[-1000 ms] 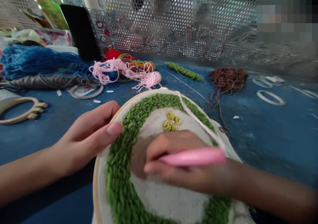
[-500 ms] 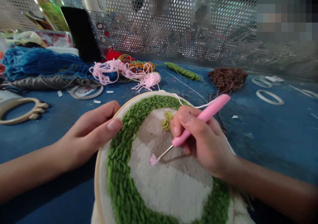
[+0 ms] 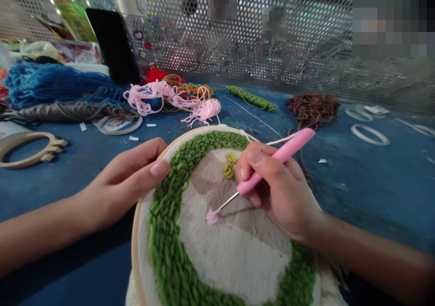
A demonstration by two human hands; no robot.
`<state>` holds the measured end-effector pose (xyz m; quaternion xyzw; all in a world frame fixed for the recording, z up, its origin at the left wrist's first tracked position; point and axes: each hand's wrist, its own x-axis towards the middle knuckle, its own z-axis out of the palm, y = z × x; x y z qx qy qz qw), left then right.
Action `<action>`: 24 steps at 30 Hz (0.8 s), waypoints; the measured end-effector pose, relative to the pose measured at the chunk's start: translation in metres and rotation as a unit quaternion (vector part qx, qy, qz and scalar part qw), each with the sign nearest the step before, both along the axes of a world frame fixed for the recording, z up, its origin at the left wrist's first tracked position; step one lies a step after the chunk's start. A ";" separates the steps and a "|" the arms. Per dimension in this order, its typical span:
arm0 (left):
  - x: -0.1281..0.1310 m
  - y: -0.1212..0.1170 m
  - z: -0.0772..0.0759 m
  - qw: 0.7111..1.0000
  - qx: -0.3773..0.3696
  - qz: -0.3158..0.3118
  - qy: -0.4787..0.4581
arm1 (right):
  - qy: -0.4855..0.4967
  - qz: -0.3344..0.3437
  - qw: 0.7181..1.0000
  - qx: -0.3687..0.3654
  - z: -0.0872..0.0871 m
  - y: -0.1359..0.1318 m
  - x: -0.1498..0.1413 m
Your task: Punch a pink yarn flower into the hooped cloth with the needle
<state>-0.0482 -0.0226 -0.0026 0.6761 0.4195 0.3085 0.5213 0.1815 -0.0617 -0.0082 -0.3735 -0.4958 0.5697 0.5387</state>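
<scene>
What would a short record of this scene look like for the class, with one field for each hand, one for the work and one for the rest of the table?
Left hand: gripping the rim of a wooden hoop
Right hand: holding a pink needle, its tip at a pink yarn tuft
Work: green yarn looped in a ring on white cloth
Rest: blue yarn, brown yarn, spare hoop, black phone

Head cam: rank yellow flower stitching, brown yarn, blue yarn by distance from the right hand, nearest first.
1. Yellow stitched flower: on the hoop cloth, just left of the right hand.
2. Brown yarn tangle: back right, beyond the hand.
3. Blue yarn hank: far left, at the back.
</scene>
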 end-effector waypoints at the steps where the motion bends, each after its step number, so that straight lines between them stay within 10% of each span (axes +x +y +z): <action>1: 0.000 0.000 0.000 1.000 0.002 0.001 0.001 | -0.002 -0.001 1.000 -0.002 0.000 0.001 0.000; 11: -0.004 -0.001 -0.002 0.999 0.008 -0.026 -0.020 | -0.117 0.073 0.988 0.065 0.003 -0.002 -0.003; 17: -0.003 -0.002 -0.001 0.999 0.036 -0.027 -0.011 | -0.294 0.211 0.914 0.183 0.006 -0.004 -0.003; 24: 0.000 0.000 -0.001 1.000 -0.014 -0.011 -0.017 | -0.052 0.026 0.998 -0.009 -0.001 0.000 -0.003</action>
